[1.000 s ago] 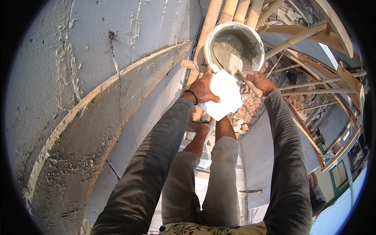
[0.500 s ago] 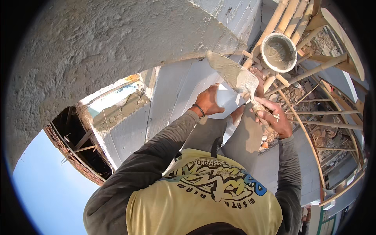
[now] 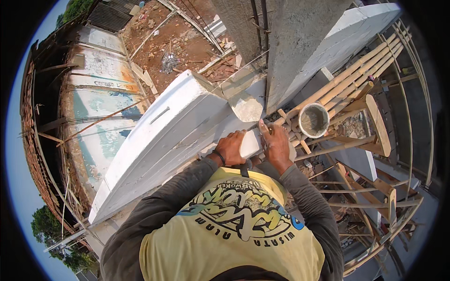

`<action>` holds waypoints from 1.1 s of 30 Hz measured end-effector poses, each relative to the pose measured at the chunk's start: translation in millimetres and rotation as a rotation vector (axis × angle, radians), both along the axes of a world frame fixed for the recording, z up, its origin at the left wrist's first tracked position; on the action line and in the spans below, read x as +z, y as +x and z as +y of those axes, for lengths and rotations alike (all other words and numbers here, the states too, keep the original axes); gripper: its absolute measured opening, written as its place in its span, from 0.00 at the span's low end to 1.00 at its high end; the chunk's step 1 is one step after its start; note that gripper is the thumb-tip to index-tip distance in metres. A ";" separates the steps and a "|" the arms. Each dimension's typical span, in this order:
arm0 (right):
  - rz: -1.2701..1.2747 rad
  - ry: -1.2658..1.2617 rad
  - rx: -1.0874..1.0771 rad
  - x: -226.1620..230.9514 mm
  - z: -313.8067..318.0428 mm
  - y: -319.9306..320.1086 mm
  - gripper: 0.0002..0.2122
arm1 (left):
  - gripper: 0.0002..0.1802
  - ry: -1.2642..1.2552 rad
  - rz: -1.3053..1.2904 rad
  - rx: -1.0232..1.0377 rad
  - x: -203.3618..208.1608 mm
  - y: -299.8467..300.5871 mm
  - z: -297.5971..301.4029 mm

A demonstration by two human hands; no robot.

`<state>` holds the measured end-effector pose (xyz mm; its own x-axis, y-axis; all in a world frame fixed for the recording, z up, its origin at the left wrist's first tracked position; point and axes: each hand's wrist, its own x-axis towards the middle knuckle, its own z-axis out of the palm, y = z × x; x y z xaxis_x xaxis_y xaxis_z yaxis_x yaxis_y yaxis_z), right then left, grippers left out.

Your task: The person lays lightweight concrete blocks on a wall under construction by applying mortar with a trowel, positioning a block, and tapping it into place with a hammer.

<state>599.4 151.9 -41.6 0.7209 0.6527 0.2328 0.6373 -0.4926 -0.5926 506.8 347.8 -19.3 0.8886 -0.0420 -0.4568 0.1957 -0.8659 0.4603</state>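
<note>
Low in front of me, my left hand (image 3: 230, 148) is closed on the side of a small pale block piece (image 3: 251, 144). My right hand (image 3: 278, 149) is at the block's other side, fingers curled round the handle of a trowel (image 3: 247, 109), which is mostly hidden by the hand. The trowel's blade points away from me, with wet grey mortar on it, beside the wall of white blocks (image 3: 173, 117). To the right of my right hand stands a round white bucket (image 3: 300, 117) with grey mortar (image 3: 314, 121) inside.
Bamboo poles (image 3: 358, 77) run to the far right behind the bucket, with wooden scaffold framing (image 3: 377, 126) beside them and rubble below. A rough concrete column (image 3: 300, 42) rises ahead, next to dark steel bars (image 3: 262, 23). Beyond the wall is a reddish dirt yard (image 3: 187, 44).
My view has swung, bringing the wall top and yard into sight. My right hand and the trowel have come closer to my left hand, which now grips the block piece near my body.
</note>
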 end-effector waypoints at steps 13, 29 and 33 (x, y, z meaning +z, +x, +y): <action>0.174 0.048 -0.296 3.4 -108.0 -12.6 0.31 | 0.54 -0.084 -0.093 -0.001 82.2 -2.6 2.1; 0.151 0.127 -0.619 10.8 -140.9 -45.0 0.27 | 0.53 -0.018 -0.810 0.118 444.0 69.4 57.5; 0.146 0.158 -0.617 10.7 -145.7 -49.2 0.24 | 0.54 0.139 -0.747 0.059 435.2 106.0 94.2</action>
